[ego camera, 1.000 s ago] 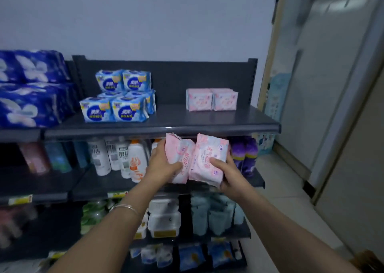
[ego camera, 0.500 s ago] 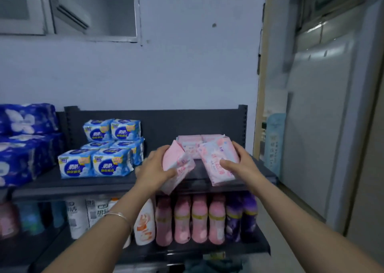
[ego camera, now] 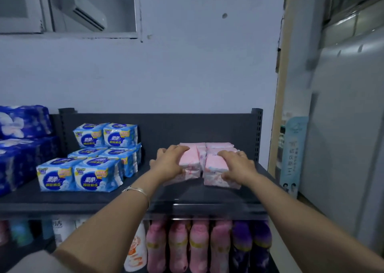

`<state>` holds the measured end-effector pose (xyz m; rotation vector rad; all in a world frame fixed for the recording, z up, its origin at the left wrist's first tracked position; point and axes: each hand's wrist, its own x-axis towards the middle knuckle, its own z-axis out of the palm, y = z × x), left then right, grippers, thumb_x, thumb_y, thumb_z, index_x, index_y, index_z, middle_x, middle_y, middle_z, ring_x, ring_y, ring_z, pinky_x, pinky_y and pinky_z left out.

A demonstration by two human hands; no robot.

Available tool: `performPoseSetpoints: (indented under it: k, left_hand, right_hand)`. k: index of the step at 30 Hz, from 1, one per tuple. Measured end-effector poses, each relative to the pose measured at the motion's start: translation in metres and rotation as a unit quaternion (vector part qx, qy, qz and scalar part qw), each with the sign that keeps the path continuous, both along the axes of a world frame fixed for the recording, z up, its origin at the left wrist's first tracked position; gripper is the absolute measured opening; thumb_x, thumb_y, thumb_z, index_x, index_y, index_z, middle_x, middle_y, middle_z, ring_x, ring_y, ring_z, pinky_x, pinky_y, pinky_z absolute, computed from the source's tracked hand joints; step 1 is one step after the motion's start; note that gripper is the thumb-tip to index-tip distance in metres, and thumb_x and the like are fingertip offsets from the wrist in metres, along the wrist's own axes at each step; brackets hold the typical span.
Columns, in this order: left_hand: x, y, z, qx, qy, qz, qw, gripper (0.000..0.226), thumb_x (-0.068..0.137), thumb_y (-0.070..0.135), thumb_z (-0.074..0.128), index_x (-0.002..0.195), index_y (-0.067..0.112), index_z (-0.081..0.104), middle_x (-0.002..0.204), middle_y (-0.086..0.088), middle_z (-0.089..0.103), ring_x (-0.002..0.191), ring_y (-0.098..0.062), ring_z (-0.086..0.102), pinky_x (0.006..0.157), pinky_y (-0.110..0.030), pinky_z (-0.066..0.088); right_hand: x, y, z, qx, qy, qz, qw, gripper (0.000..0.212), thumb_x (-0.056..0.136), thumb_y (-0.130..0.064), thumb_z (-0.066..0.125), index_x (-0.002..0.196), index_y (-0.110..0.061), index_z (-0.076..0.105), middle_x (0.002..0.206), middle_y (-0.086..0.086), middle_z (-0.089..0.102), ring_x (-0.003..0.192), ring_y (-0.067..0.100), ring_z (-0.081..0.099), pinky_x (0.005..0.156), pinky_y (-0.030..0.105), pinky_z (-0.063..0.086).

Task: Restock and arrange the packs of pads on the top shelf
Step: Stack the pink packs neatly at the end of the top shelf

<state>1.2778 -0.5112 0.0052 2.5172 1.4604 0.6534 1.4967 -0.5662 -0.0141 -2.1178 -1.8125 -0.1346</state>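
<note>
Two pink packs of pads stand side by side on the dark top shelf (ego camera: 187, 198), in front of two more pink packs (ego camera: 218, 146) at the back. My left hand (ego camera: 169, 161) grips the left pink pack (ego camera: 190, 164) from its top and left side. My right hand (ego camera: 236, 164) grips the right pink pack (ego camera: 216, 168) from its top and right side. Both packs rest on the shelf and touch each other.
Several blue packs of pads (ego camera: 93, 164) are stacked on the left part of the same shelf. Dark blue tissue bundles (ego camera: 22, 143) fill the neighbouring shelf at far left. Pink and purple bottles (ego camera: 207, 245) line the shelf below. A white door (ego camera: 342, 127) stands at right.
Both hands have lifted the two pink packs from below shelf level up onto the top shelf and set them down in front of the rear packs. The view has tilted upward.
</note>
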Motion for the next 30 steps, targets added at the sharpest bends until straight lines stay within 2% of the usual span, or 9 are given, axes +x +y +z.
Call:
performPoseSetpoints:
  k: [3, 5, 8, 13, 17, 20, 23, 28, 30]
  left_hand:
    - [0.007, 0.020, -0.002, -0.003, 0.025, -0.016, 1.000, 0.070, 0.085, 0.014, 0.061, 0.142, 0.042, 0.030, 0.144, 0.013, 0.030, 0.128, -0.023, 0.025, 0.095, -0.045, 0.032]
    - [0.010, 0.035, -0.005, -0.010, 0.038, -0.024, 0.999, 0.069, 0.086, 0.013, 0.059, 0.142, 0.042, 0.030, 0.144, 0.012, 0.030, 0.127, -0.023, 0.026, 0.092, -0.043, 0.032]
    - [0.014, 0.058, -0.008, -0.017, 0.063, -0.044, 0.997, 0.069, 0.086, 0.016, 0.059, 0.143, 0.041, 0.029, 0.145, 0.011, 0.029, 0.128, -0.024, 0.026, 0.095, -0.044, 0.031]
    - [0.024, 0.096, -0.013, -0.029, 0.113, -0.100, 0.988, 0.068, 0.089, 0.027, 0.061, 0.145, 0.040, 0.026, 0.149, 0.010, 0.027, 0.132, -0.026, 0.026, 0.102, -0.046, 0.031]
    - [0.035, 0.114, -0.026, 0.039, 0.155, -0.118, 0.980, 0.055, 0.094, 0.027, 0.051, 0.142, 0.042, 0.029, 0.153, 0.014, 0.021, 0.138, -0.023, 0.018, 0.102, -0.048, 0.030]
    - [0.040, 0.121, -0.035, 0.112, 0.188, -0.138, 0.966, 0.050, 0.098, 0.025, 0.039, 0.144, 0.040, 0.025, 0.150, 0.014, 0.029, 0.136, -0.018, 0.025, 0.103, -0.047, 0.025]
    - [0.036, 0.124, -0.039, 0.113, 0.200, -0.155, 0.961, 0.049, 0.100, 0.024, 0.032, 0.147, 0.035, 0.020, 0.152, 0.013, 0.026, 0.136, -0.017, 0.026, 0.106, -0.048, 0.023]
    - [0.027, 0.115, -0.038, 0.126, 0.227, -0.153, 0.953, 0.052, 0.100, 0.030, 0.032, 0.149, 0.031, 0.014, 0.155, 0.010, 0.019, 0.140, -0.020, 0.021, 0.109, -0.053, 0.016]
    - [0.025, 0.105, -0.033, 0.135, 0.231, -0.140, 0.953, 0.052, 0.098, 0.035, 0.038, 0.147, 0.032, 0.020, 0.151, 0.008, 0.027, 0.138, -0.022, 0.025, 0.110, -0.054, 0.014]
  right_hand:
    - [0.007, 0.014, -0.007, -0.068, -0.039, -0.009, 0.997, 0.061, 0.089, -0.028, 0.061, 0.142, -0.037, 0.032, 0.146, -0.004, 0.036, 0.139, 0.028, 0.018, 0.102, 0.052, 0.029]
    - [0.008, 0.025, -0.009, -0.067, -0.086, -0.045, 0.993, 0.054, 0.093, -0.031, 0.056, 0.141, -0.043, 0.034, 0.147, 0.000, 0.029, 0.138, 0.030, 0.017, 0.105, 0.056, 0.026]
    - [0.005, 0.038, -0.010, -0.044, -0.146, -0.084, 0.985, 0.050, 0.095, -0.024, 0.047, 0.138, -0.046, 0.037, 0.140, 0.006, 0.031, 0.133, 0.034, 0.022, 0.105, 0.053, 0.026]
    - [-0.004, 0.057, -0.015, -0.018, -0.121, -0.110, 0.986, 0.047, 0.095, -0.017, 0.042, 0.139, -0.032, 0.039, 0.131, 0.003, 0.041, 0.128, 0.033, 0.030, 0.087, 0.039, 0.043]
    - [-0.014, 0.068, -0.026, 0.017, -0.084, -0.150, 0.985, 0.038, 0.093, -0.010, 0.044, 0.130, -0.021, 0.042, 0.129, 0.000, 0.048, 0.124, 0.027, 0.034, 0.077, 0.035, 0.049]
    - [-0.016, 0.071, -0.034, 0.030, -0.081, -0.162, 0.983, 0.040, 0.094, -0.007, 0.044, 0.132, -0.019, 0.042, 0.130, 0.000, 0.049, 0.125, 0.027, 0.034, 0.079, 0.034, 0.047]
    - [-0.018, 0.071, -0.039, 0.033, -0.078, -0.167, 0.982, 0.042, 0.093, -0.009, 0.046, 0.134, -0.019, 0.042, 0.132, 0.001, 0.049, 0.124, 0.028, 0.035, 0.081, 0.034, 0.045]
    - [-0.023, 0.065, -0.034, -0.012, -0.039, -0.146, 0.988, 0.049, 0.091, -0.015, 0.049, 0.138, -0.016, 0.037, 0.141, 0.005, 0.040, 0.133, 0.034, 0.029, 0.103, 0.044, 0.039]
    - [-0.025, 0.053, -0.027, -0.025, -0.016, -0.138, 0.990, 0.056, 0.092, -0.022, 0.051, 0.144, -0.019, 0.031, 0.148, 0.005, 0.032, 0.137, 0.033, 0.024, 0.106, 0.049, 0.035]
